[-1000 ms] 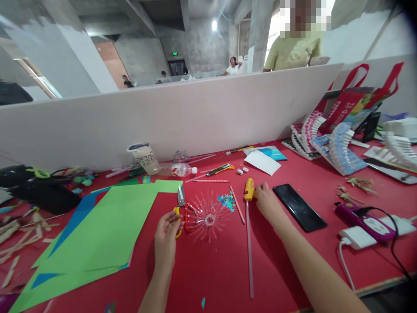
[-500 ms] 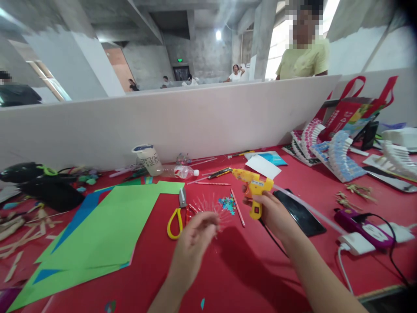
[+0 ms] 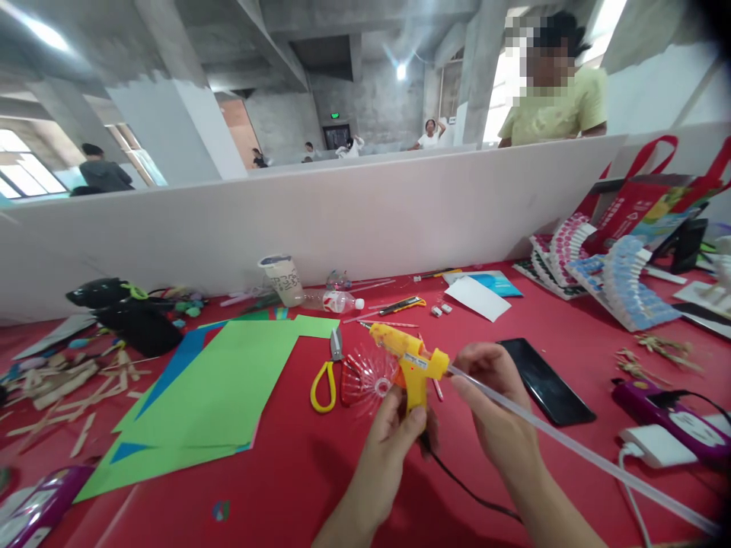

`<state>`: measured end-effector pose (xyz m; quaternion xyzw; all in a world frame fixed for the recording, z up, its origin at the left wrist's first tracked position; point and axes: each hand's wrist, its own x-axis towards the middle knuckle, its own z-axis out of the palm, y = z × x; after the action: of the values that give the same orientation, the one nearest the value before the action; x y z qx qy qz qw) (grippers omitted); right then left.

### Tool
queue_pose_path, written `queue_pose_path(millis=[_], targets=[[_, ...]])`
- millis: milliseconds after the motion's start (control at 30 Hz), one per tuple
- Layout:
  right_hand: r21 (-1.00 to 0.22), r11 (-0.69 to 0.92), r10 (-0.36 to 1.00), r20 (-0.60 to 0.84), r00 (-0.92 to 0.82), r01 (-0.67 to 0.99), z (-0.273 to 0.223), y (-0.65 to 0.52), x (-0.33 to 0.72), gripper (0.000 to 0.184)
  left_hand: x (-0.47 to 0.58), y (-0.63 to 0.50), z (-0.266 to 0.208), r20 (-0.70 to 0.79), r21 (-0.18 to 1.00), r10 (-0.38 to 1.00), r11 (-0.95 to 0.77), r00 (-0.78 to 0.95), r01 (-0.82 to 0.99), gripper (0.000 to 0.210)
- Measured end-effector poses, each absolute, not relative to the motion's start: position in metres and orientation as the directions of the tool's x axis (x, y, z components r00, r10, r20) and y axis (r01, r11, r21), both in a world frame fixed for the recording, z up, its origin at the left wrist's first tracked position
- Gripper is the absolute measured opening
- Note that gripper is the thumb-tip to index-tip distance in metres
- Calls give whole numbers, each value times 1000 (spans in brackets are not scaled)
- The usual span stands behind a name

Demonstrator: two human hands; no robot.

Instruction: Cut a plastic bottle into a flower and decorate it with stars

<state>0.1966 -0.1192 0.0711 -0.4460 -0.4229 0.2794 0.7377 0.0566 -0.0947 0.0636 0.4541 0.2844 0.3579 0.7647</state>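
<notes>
A yellow glue gun (image 3: 416,365) is in my left hand (image 3: 385,449), which is wrapped around its handle. The nozzle points up and to the left. From the gun's back end a long clear glue stick (image 3: 576,438) runs toward the lower right. My right hand (image 3: 502,411) pinches that stick close behind the gun. Just left of the gun lies a clear plastic piece (image 3: 365,380), cut into thin strips that fan out from a ring. Yellow-handled scissors (image 3: 324,387) lie beside it. A dark cord hangs from the gun's handle.
Green sheets (image 3: 211,388) cover the left. A utility knife (image 3: 403,306), plastic bottle (image 3: 343,302) and paper cup (image 3: 282,280) lie or stand behind. Right are a phone (image 3: 548,383) and purple power strip (image 3: 674,418). A white partition (image 3: 365,221) borders the table; a person stands beyond.
The glue gun has passed from my right hand to my left and moved leftward. My right hand has shifted to the glue stick behind it. The view has turned slightly left.
</notes>
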Motion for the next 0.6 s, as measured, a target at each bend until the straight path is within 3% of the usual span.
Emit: queue_pose_path(millis=[133, 267, 467, 600], targets=[[-875, 479, 729, 444, 520, 75, 67, -126, 191, 8, 58, -100, 63, -134, 852, 871, 345, 473, -395, 21], [-891, 440, 678, 412, 609, 113, 62, -130, 185, 12, 56, -104, 63, -107, 891, 889, 284, 446, -353, 21], [-912, 398, 761, 264, 593, -104, 61, -120, 177, 5, 56, -106, 55, -113, 908, 892, 272, 437, -319, 18], [-920, 246, 924, 127, 362, -306, 59, -112, 177, 31, 62, -105, 54, -167, 892, 895, 316, 415, -323, 20]])
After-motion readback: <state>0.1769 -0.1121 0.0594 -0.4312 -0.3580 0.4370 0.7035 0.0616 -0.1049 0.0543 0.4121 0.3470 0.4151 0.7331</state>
